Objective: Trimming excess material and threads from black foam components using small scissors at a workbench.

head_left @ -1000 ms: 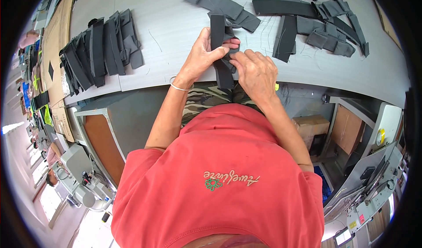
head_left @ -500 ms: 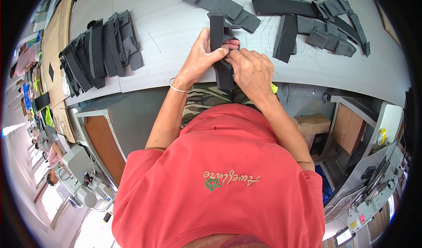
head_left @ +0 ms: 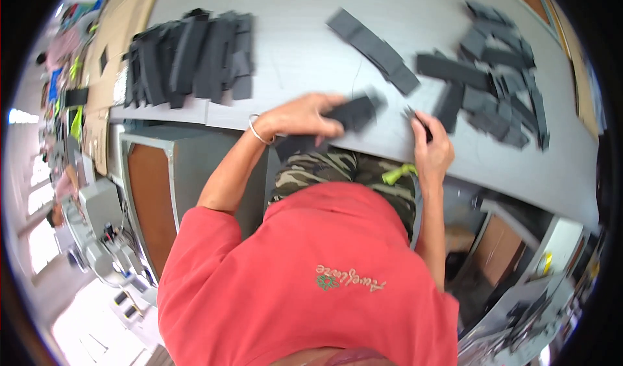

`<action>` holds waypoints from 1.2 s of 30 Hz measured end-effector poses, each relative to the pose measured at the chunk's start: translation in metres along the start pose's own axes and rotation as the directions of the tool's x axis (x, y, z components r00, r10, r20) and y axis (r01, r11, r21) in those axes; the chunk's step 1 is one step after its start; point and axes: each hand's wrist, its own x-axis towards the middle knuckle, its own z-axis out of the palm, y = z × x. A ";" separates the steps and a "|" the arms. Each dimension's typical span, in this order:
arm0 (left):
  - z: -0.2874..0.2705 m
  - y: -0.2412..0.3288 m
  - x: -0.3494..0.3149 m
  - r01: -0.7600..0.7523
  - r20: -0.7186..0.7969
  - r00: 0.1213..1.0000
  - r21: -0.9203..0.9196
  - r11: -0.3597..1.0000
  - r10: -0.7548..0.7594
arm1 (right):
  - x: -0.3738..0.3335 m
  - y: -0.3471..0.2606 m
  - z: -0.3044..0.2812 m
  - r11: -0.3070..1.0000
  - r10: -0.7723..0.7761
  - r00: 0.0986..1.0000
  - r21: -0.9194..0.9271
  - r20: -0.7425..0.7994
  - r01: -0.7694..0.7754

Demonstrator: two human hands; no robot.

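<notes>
My left hand (head_left: 300, 117) is closed around a folded dark grey fabric strip (head_left: 355, 114), held over the front edge of the table. The strip is blurred, and its lower end hangs down toward my lap. To the right, apart from the strip, my right hand (head_left: 436, 150) grips a small black pointed tool (head_left: 426, 130) that looks like thread snips. Its tip points up and left, and most of it is hidden by my fingers. Beyond my hands a single grey strip (head_left: 374, 51) lies slantwise on the table.
A row of stacked dark strips (head_left: 195, 58) lies on the table (head_left: 292, 15) at the left. At the right is a loose heap of strips (head_left: 496, 71). Cardboard (head_left: 123, 48) borders the left end. Below the table stands a grey cabinet (head_left: 211, 165); a sewing machine (head_left: 104, 220) shows lower left.
My hands have come apart; both were on the strip before. The left hand has tilted the strip sideways, and the right has moved right, with the black tool now showing. The whole view has shifted.
</notes>
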 end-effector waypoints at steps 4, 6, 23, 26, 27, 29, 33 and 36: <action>-0.048 0.020 -0.047 -0.204 -0.370 0.902 0.092 0.975 0.224 | -0.005 0.003 0.000 0.998 -0.044 0.999 -0.041 0.025 0.045; -0.102 0.006 -0.070 -0.207 -0.787 0.475 0.335 0.919 0.393 | -0.006 0.000 -0.001 0.997 -0.063 0.998 -0.045 0.014 0.064; -0.121 0.035 0.010 0.057 -0.571 0.415 0.794 0.606 0.709 | -0.006 0.006 0.006 0.975 -0.081 0.977 0.188 -0.198 0.119; -0.044 0.063 0.091 -0.384 -0.227 0.621 0.746 0.544 0.750 | -0.008 0.012 0.007 0.941 0.014 0.966 0.329 -0.260 0.075; -0.021 0.065 0.113 -0.397 -0.151 0.605 0.794 0.460 0.782 | -0.008 0.016 0.011 0.892 0.111 0.949 0.450 -0.295 0.035; 0.005 0.073 0.136 -0.401 -0.085 0.592 0.832 0.384 0.802 | -0.007 0.015 0.011 0.779 0.246 0.928 0.627 -0.281 -0.017; 0.010 0.076 0.136 -0.219 -0.206 0.679 0.859 0.463 0.704 | -0.006 0.014 0.005 0.863 0.158 0.962 0.504 -0.224 -0.024; -0.003 0.053 0.108 -0.213 -0.374 0.651 0.745 0.632 0.660 | -0.005 0.015 0.005 0.895 0.146 0.970 0.444 -0.192 -0.046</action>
